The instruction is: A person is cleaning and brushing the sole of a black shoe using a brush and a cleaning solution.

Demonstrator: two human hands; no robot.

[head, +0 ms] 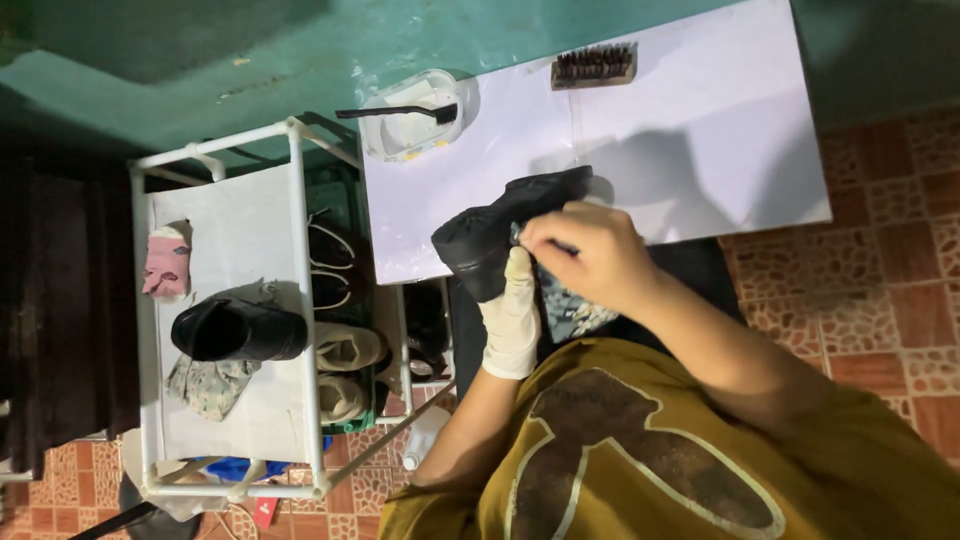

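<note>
We wear a cream rubber glove on our left hand; our right hand is bare. Our mustard-olive top carries a large dark-brown shape outlined in white.

1. Black shoes in plain view: two. One shoe sits at the hands; a second black shoe lies on the white rack.
2. Brushes: two. A wooden brush lies on the white table; a black-handled brush rests across a tub.
3. Plastic tubs: one.
4. Cloths: three. A pink one and a patterned one lie on the rack; another patterned cloth is in the lap.
5. Gloves: one, white.
6. More shoes on the lower shelf: several, exact count unclear.
</note>
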